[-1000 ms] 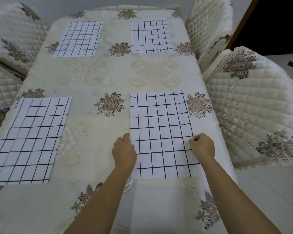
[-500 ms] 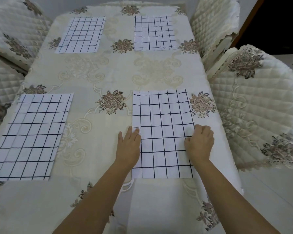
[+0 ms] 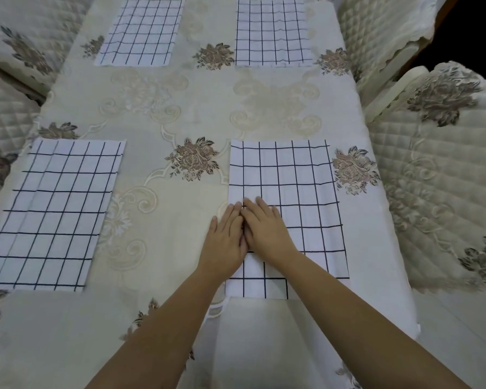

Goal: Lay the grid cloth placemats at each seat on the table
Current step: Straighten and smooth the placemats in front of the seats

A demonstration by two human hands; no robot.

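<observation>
Four placemats are down on the table (image 3: 197, 108), which wears a cream brocade tablecloth (image 3: 157, 197) with shiny scroll patterns and brownish woven roses. Each mat is a flat rectangle of thin white cloth with a dark blue grid, and you can see faint fold creases running through them. The near-right placemat (image 3: 292, 181) sits close to the table's right edge, its near end toward the front edge; both hands are on its left side. The left hand (image 3: 225, 237) lies flat, fingers straight and together, half on the mat's left edge and half on the tablecloth. The right hand (image 3: 267, 231) is flat too, palm down, fingers spread a bit, pressed right against the left one, thumbs touching. Neither is gripping anything, just resting open on the fabric. The near-left placemat (image 3: 51, 214) runs along the left edge, a little skewed. The far-left placemat (image 3: 141, 32) and far-right placemat (image 3: 272, 32) sit up by the far edge. Quilted cream chair covers (image 3: 438, 175) with diamond stitching and scalloped trim crowd both sides.
</observation>
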